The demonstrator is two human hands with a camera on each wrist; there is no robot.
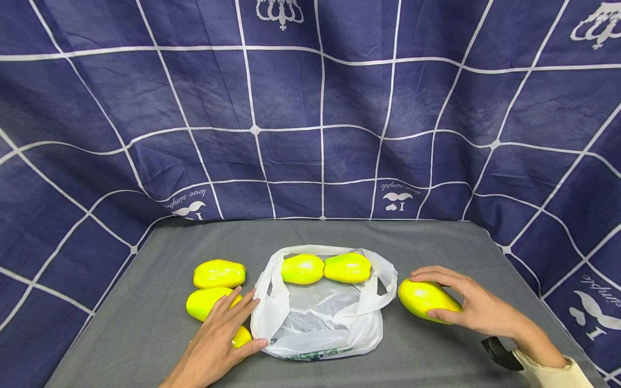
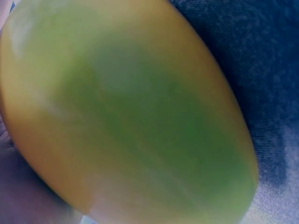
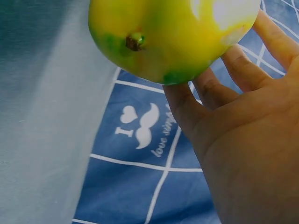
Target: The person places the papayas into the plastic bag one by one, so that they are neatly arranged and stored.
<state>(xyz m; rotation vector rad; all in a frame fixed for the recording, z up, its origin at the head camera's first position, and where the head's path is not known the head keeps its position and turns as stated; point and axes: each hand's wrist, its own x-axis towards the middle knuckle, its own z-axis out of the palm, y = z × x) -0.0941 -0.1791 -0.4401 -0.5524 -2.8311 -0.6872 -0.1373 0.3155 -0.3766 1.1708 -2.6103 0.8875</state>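
Several yellow-green mango-like fruits lie on a grey table [image 1: 145, 334]. My right hand [image 1: 427, 296] grips one fruit [image 1: 412, 299] at the right of a white plastic bag [image 1: 320, 318], fingers over its top and thumb below. The right wrist view shows that fruit [image 3: 173, 32] with its stem end, held by my fingers [image 3: 210, 93]. My left hand [image 1: 237, 320] lies flat with straight fingers on a fruit [image 1: 204, 302] left of the bag, thumb touching the bag's edge. That fruit [image 2: 131, 116] fills the left wrist view. Two fruits [image 1: 302, 268] [image 1: 347, 267] sit at the bag's far end.
One more fruit [image 1: 219, 274] lies behind my left hand. A dark blue checked cloth [image 1: 310, 134] hangs behind and around the table. A black object [image 1: 499, 353] sits by my right wrist near the table's right edge.
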